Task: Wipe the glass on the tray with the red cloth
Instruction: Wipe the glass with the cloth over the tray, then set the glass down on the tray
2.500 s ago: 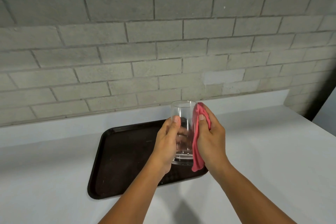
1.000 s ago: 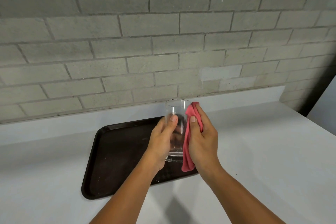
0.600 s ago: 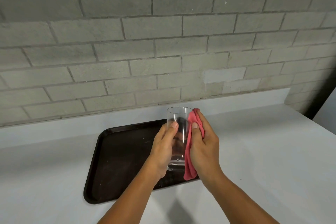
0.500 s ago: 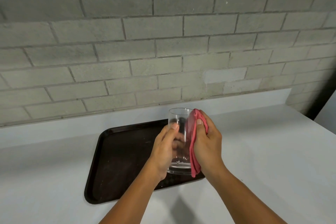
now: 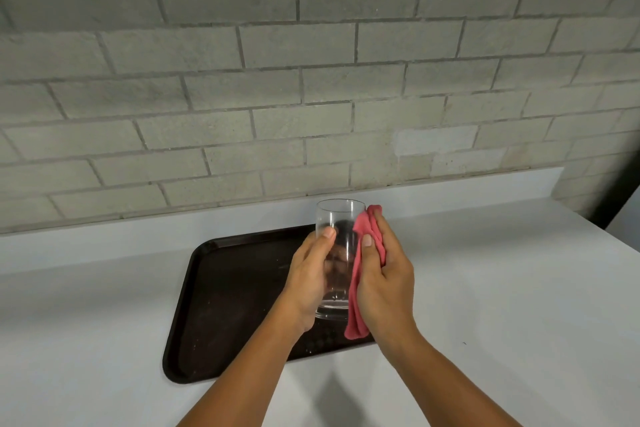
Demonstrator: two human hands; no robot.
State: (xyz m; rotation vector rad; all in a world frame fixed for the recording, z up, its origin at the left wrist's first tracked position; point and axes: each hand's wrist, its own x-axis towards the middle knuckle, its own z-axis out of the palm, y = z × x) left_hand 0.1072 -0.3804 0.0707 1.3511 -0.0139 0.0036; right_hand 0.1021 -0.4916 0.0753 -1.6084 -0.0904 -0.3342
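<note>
A clear, empty drinking glass [image 5: 341, 218] is held upright above the right part of a dark brown tray [image 5: 228, 291]. My left hand [image 5: 308, 281] grips the glass from its left side, thumb on the near wall. My right hand [image 5: 386, 274] holds a red cloth [image 5: 356, 308] against the right side of the glass, thumb pressing the cloth to the glass. The cloth's lower end hangs below the glass base. The tray's right edge is hidden behind my hands.
The tray lies on a white counter [image 5: 502, 305] with a low white upstand at the back. A grey brick wall [image 5: 311, 80] rises behind it. A dark vertical gap [image 5: 620, 204] shows at the far right where the counter ends.
My right hand has slid the cloth along the right side of the glass, up and then back down. The glass stays upright in my left hand, and the view has shifted slightly.
</note>
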